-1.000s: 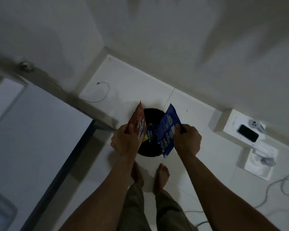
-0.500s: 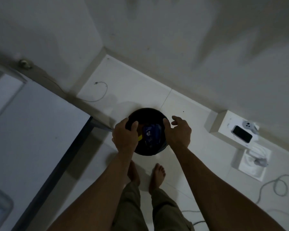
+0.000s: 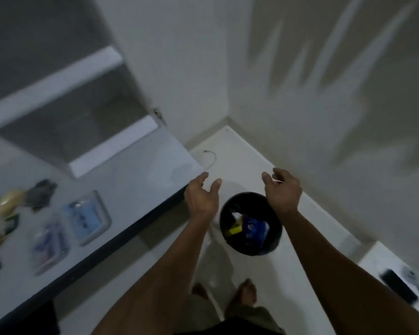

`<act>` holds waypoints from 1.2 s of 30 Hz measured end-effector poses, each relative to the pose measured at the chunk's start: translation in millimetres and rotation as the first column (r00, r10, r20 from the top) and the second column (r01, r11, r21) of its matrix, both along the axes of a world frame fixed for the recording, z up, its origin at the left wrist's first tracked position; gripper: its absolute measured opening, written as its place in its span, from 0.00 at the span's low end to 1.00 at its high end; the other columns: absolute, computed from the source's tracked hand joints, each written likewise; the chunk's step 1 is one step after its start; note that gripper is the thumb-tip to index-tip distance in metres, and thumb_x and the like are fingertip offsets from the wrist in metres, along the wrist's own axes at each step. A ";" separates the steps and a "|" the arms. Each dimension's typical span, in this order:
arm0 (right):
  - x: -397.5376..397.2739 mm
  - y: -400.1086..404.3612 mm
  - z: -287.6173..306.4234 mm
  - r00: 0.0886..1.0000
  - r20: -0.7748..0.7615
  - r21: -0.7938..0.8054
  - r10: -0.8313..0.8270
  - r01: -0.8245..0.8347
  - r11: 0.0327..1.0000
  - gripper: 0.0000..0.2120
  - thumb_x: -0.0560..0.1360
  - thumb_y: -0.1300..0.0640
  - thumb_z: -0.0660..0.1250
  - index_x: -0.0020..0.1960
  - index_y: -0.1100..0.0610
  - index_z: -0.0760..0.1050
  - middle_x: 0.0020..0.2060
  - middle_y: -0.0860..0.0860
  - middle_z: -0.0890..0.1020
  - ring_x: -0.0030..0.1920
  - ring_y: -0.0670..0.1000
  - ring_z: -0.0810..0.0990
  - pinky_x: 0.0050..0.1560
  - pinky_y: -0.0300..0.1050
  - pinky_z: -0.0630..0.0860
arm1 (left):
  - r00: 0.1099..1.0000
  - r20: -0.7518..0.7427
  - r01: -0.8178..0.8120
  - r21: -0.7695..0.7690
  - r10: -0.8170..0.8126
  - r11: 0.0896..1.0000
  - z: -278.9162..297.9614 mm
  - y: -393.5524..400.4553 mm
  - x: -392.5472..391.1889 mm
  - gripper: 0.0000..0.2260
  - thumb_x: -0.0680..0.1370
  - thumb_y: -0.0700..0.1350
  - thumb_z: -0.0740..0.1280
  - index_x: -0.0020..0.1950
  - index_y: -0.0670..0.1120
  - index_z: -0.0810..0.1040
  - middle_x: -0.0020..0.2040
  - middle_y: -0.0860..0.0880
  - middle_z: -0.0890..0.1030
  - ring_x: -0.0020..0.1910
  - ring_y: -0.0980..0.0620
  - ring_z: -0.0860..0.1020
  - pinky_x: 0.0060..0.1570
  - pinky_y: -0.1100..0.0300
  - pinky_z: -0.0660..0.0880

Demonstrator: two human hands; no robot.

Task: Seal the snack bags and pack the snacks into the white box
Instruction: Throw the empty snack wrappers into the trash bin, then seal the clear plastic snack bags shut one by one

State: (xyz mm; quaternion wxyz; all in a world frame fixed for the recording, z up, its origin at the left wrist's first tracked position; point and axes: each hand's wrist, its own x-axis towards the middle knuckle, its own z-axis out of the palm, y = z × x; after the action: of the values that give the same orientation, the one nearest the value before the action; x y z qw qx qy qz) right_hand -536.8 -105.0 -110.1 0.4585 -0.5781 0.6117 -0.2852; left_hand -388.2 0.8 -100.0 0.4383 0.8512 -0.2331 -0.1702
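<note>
A round black bin (image 3: 273,247) stands on the white floor below my hands. A blue snack bag (image 3: 255,228) lies inside it beside yellow and white scraps (image 3: 235,229). My left hand (image 3: 202,198) hovers empty above the table's corner, fingers relaxed and spread. My right hand (image 3: 282,192) hangs empty above the bin's far rim, fingers loosely curled. On the grey table (image 3: 136,189) to the left lie two clear packs with blue contents (image 3: 86,217), blurred. No white box is in sight.
Dark and yellowish items (image 3: 22,199) sit blurred at the table's left edge. A phone (image 3: 398,287) rests on a low white block at the lower right. My bare feet (image 3: 246,290) stand on the tiles. A thin wire (image 3: 209,154) lies near the wall corner.
Both hands let go of the red and blue bags, which dropped into the bin. The hands have since lifted away empty, and the view has swung left to show the table.
</note>
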 end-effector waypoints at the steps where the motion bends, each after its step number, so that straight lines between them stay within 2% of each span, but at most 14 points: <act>1: -4.1 -6.8 0.4 1.000 0.005 0.004 0.002 -0.002 1.000 0.20 0.75 0.49 0.71 0.64 0.58 0.78 0.55 0.55 0.83 0.52 0.54 0.83 0.56 0.38 0.71 | 1.000 -0.002 -0.011 -0.016 0.011 1.000 1.1 -6.3 -2.1 0.20 0.74 0.51 0.74 0.63 0.43 0.80 0.60 0.43 0.82 0.59 0.47 0.79 0.60 0.60 0.72; 3: 45.5 28.8 13.6 0.994 0.045 -0.053 0.101 -0.099 0.994 0.19 0.75 0.49 0.71 0.62 0.57 0.79 0.54 0.55 0.84 0.52 0.54 0.83 0.61 0.45 0.75 | 0.995 -0.006 -0.098 -0.074 0.098 0.992 7.0 47.2 36.8 0.20 0.74 0.51 0.74 0.63 0.44 0.80 0.61 0.45 0.81 0.60 0.48 0.78 0.62 0.62 0.71; 4: 41.2 26.4 12.1 0.996 0.040 -0.052 0.076 -0.074 0.996 0.19 0.75 0.48 0.71 0.62 0.57 0.79 0.53 0.55 0.84 0.51 0.54 0.83 0.62 0.47 0.75 | 0.996 -0.035 -0.080 -0.079 0.077 0.994 5.0 44.9 31.4 0.20 0.74 0.51 0.74 0.64 0.45 0.79 0.62 0.46 0.80 0.61 0.49 0.78 0.63 0.60 0.72; 6: 39.8 24.0 16.0 0.995 0.062 -0.053 0.075 -0.071 0.996 0.19 0.75 0.49 0.71 0.62 0.57 0.79 0.52 0.54 0.84 0.48 0.52 0.82 0.59 0.43 0.74 | 0.996 -0.059 -0.071 -0.095 0.066 0.993 6.2 45.8 28.3 0.21 0.74 0.52 0.73 0.65 0.45 0.79 0.63 0.46 0.80 0.62 0.50 0.77 0.64 0.58 0.72; 8: 41.3 29.7 21.2 0.994 0.065 -0.050 0.090 -0.087 0.995 0.18 0.75 0.49 0.71 0.62 0.57 0.79 0.53 0.54 0.83 0.46 0.49 0.80 0.55 0.39 0.70 | 0.996 -0.070 -0.062 -0.092 0.056 0.994 5.0 51.5 29.4 0.22 0.75 0.52 0.73 0.66 0.45 0.78 0.64 0.47 0.79 0.62 0.51 0.76 0.62 0.61 0.71; 11: 53.9 41.1 35.3 0.989 0.082 -0.079 0.126 -0.119 0.990 0.19 0.75 0.49 0.71 0.63 0.57 0.79 0.54 0.53 0.83 0.47 0.48 0.79 0.55 0.38 0.69 | 0.995 -0.065 -0.087 -0.089 0.081 0.992 13.5 69.7 37.6 0.21 0.75 0.52 0.73 0.65 0.47 0.77 0.64 0.48 0.79 0.60 0.53 0.77 0.57 0.64 0.71; 17: 149.8 162.5 51.7 0.926 0.084 -0.146 0.367 -0.353 0.924 0.19 0.75 0.48 0.71 0.63 0.57 0.79 0.55 0.53 0.83 0.48 0.49 0.79 0.54 0.40 0.72 | 0.962 -0.067 -0.273 -0.162 0.265 0.948 16.9 217.1 110.3 0.22 0.74 0.52 0.74 0.65 0.45 0.78 0.61 0.48 0.81 0.55 0.57 0.76 0.53 0.66 0.69; 23: 220.6 270.4 31.3 0.815 0.010 -0.109 0.579 -0.575 0.811 0.17 0.75 0.50 0.72 0.60 0.58 0.80 0.53 0.54 0.84 0.45 0.48 0.80 0.50 0.40 0.75 | 0.880 -0.102 -0.475 -0.140 0.465 0.869 1.4 347.9 155.5 0.22 0.72 0.51 0.75 0.63 0.43 0.80 0.57 0.45 0.83 0.54 0.51 0.80 0.55 0.59 0.76; 25: 240.4 297.4 23.6 0.765 -0.017 -0.088 0.644 -0.643 0.761 0.17 0.74 0.50 0.73 0.59 0.58 0.81 0.52 0.54 0.84 0.44 0.48 0.80 0.50 0.39 0.75 | 0.841 -0.137 -0.539 -0.123 0.524 0.833 -3.9 384.8 166.0 0.22 0.73 0.50 0.75 0.63 0.43 0.79 0.57 0.45 0.83 0.54 0.51 0.80 0.54 0.60 0.76; 28: 271.1 329.9 16.9 0.674 -0.020 -0.061 0.738 -0.738 0.672 0.16 0.75 0.52 0.72 0.60 0.58 0.80 0.52 0.53 0.83 0.44 0.46 0.79 0.43 0.34 0.73 | 0.776 -0.192 -0.627 -0.123 0.601 0.769 -9.4 428.5 177.9 0.21 0.73 0.48 0.75 0.64 0.42 0.78 0.57 0.47 0.82 0.56 0.53 0.79 0.52 0.63 0.73; 31: 306.6 353.3 10.5 0.604 -0.022 -0.051 0.797 -0.797 0.602 0.16 0.76 0.51 0.71 0.61 0.57 0.79 0.53 0.53 0.83 0.46 0.45 0.79 0.37 0.29 0.69 | 0.725 -0.203 -0.683 -0.098 0.658 0.724 -17.8 457.8 192.3 0.22 0.74 0.48 0.74 0.65 0.41 0.77 0.58 0.45 0.81 0.58 0.51 0.79 0.58 0.58 0.75; 33: 331.6 362.1 5.8 0.580 -0.014 -0.042 0.815 -0.814 0.579 0.18 0.76 0.50 0.71 0.62 0.57 0.79 0.54 0.52 0.83 0.47 0.45 0.78 0.40 0.31 0.70 | 0.710 -0.171 -0.700 -0.064 0.684 0.711 -24.5 469.1 205.7 0.23 0.74 0.50 0.74 0.65 0.42 0.78 0.57 0.45 0.82 0.57 0.51 0.79 0.59 0.56 0.76; 36: 370.4 368.0 -2.8 0.544 -0.017 -0.040 0.839 -0.839 0.543 0.18 0.76 0.51 0.71 0.63 0.57 0.79 0.54 0.52 0.83 0.46 0.44 0.77 0.49 0.36 0.70 | 0.691 -0.149 -0.718 -0.036 0.707 0.695 -31.8 474.2 230.9 0.23 0.74 0.49 0.74 0.65 0.41 0.78 0.56 0.44 0.83 0.56 0.51 0.80 0.56 0.60 0.74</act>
State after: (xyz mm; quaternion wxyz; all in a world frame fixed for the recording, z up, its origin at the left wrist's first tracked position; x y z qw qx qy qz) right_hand -166.4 263.1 -112.9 0.5275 -0.8094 0.2540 -0.0461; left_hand -157.4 475.0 -131.9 0.5218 0.8417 0.1355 -0.0284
